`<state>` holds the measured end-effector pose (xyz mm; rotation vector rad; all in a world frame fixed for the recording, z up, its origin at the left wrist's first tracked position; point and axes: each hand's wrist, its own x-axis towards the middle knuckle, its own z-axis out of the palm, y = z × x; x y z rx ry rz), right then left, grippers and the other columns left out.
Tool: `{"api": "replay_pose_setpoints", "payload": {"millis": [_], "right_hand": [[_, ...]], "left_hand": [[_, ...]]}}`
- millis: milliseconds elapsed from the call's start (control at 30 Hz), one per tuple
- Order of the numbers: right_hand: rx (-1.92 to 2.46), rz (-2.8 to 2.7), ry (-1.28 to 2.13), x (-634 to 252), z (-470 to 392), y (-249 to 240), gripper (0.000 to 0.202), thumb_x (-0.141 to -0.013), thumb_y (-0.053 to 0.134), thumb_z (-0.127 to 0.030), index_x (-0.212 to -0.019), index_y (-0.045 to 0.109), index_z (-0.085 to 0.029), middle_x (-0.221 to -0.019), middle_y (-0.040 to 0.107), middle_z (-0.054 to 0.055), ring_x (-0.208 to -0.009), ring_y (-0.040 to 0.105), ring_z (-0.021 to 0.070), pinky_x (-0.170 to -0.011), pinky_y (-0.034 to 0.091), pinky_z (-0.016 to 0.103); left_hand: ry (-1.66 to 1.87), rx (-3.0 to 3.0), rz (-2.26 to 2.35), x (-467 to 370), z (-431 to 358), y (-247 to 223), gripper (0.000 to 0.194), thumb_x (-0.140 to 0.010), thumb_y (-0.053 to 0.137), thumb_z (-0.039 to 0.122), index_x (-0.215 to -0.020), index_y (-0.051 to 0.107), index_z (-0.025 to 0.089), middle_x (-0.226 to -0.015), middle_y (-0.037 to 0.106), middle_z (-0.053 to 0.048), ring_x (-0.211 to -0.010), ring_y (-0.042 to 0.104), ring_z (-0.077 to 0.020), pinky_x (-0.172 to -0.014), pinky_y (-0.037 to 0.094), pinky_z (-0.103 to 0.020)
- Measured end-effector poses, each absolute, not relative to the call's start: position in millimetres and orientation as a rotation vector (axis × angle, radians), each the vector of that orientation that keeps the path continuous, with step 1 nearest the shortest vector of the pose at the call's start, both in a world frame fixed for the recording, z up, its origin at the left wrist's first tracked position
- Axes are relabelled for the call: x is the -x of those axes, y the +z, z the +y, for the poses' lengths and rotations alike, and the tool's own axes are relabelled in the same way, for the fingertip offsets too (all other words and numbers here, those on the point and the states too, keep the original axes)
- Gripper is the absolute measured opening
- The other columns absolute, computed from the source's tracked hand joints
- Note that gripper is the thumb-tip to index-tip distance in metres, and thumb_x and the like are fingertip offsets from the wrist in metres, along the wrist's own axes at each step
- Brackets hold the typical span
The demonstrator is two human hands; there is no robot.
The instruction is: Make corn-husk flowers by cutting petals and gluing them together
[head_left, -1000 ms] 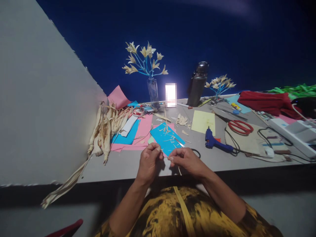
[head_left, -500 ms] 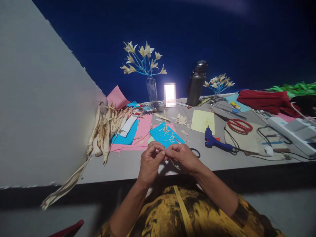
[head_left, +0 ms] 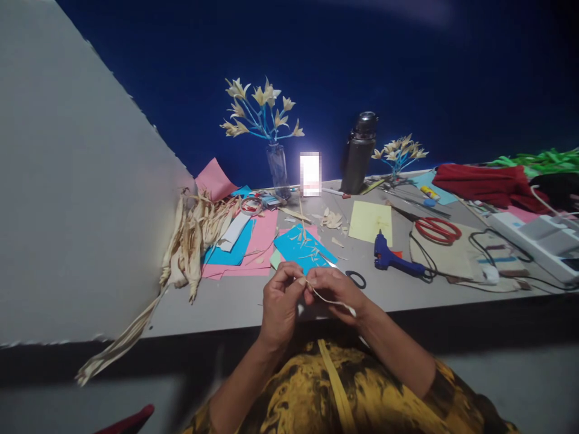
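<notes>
Pale, thin, husk-like strip (head_left: 333, 302) trails over the right hand (head_left: 335, 288), pinched between its fingertips and those of the left hand (head_left: 281, 304); probably light, flexible and easily torn, best gripped near its end.

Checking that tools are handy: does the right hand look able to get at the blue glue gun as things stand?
Probably yes: the blue glue gun lies uncovered to the right of the right hand, though its fingers are busy with a thin pale strip.
</notes>
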<state>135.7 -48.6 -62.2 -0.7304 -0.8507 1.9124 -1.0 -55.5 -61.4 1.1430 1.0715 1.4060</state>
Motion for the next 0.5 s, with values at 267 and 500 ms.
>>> {"api": "replay_pose_setpoints", "payload": {"millis": [267,500], "right_hand": [[0.777,-0.901,1.799,-133.2,-50.4,-63.6,0.036,-0.076,0.075,-0.047,-0.062,0.063,-0.016,-0.058,0.062,0.001,-0.057,0.052,0.0127,-0.060,0.039,0.025],[0.889,-1.145,1.599,-138.8,-51.7,-53.2,0.034,-0.078,0.076,-0.047,-0.065,0.069,-0.016,-0.060,0.060,-0.001,-0.057,0.050,0.0110,-0.060,0.039,0.025]], "left_hand": [[1.516,-1.403,1.124,-2.4,-56.8,-51.8,0.011,-0.081,0.068,0.023,-0.073,0.062,0.019,-0.088,0.056,-0.004,-0.089,0.059,-0.0184,-0.080,0.050,-0.030],[1.584,-1.645,1.163,1.8,-57.5,-54.6,0.008,-0.086,0.062,0.018,-0.078,0.061,0.021,-0.089,0.056,-0.004,-0.090,0.057,-0.0186,-0.082,0.048,-0.032]]}}
